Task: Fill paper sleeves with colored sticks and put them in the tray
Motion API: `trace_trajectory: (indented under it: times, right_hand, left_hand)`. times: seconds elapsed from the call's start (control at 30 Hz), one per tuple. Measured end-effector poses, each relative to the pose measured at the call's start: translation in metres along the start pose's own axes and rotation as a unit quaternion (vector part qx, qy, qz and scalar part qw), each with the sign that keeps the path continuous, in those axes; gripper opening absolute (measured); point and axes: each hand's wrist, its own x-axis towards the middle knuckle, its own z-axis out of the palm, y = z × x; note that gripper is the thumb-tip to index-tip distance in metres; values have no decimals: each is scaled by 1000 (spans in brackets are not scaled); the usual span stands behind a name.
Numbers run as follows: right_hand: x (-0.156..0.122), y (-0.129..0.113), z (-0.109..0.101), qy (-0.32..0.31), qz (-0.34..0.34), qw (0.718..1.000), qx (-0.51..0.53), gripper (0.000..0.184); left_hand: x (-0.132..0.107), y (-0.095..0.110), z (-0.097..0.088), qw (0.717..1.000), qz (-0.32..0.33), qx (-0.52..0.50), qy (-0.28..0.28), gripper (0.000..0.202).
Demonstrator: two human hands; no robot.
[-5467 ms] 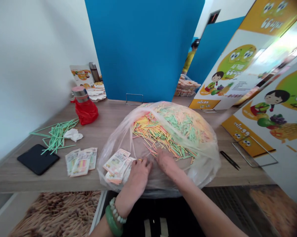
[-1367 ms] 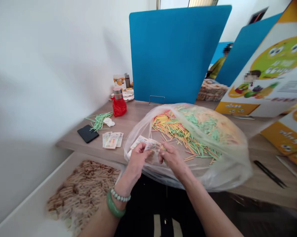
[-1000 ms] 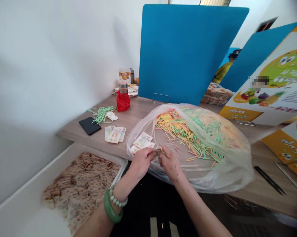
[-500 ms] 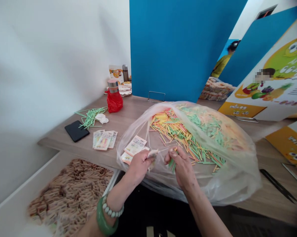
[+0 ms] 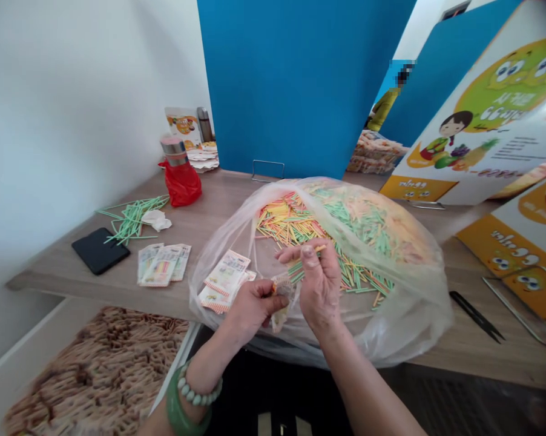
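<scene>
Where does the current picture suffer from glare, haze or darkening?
In the head view, glare whitens a patch at the right edge, beside the printed board; the top-right corner goes dark; the plastic bag hazes the sticks beneath it; print on the packet in the left hand is unreadable.

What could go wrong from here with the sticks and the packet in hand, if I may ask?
The thin sticks in the right grip look loose, so some might slip out. The packet in the left grip looks flimsy and could crumple or tear. A tug on the plastic bag might disturb the stick pile inside it.
</scene>
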Motion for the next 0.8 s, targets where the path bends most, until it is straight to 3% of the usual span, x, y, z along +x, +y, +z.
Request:
trace_trajectory:
  times: [0.1, 0.3, 0.5, 0.7, 0.8]
  right_hand:
    - [-8, 5, 0, -21, 10, 1000, -20, 15]
    - [-4, 2, 2, 58, 18, 998, -27, 16]
    - [-11, 1, 6, -2, 8, 996, -87, 15]
    - [-16, 9, 4, 22, 36, 997, -63, 15]
    - [-15, 11, 1, 23, 54, 997, -47, 16]
  left_hand:
    - [-1, -2, -1, 999, -14, -48, -16, 40]
    - [-2, -2, -3, 996, -25, -77, -45, 42]
    - [-7, 2, -5, 993, -32, -97, -56, 43]
    - [-10, 5, -10, 998, 30, 12, -57, 42]
    - [-12, 7, -8, 999, 18, 14, -44, 42]
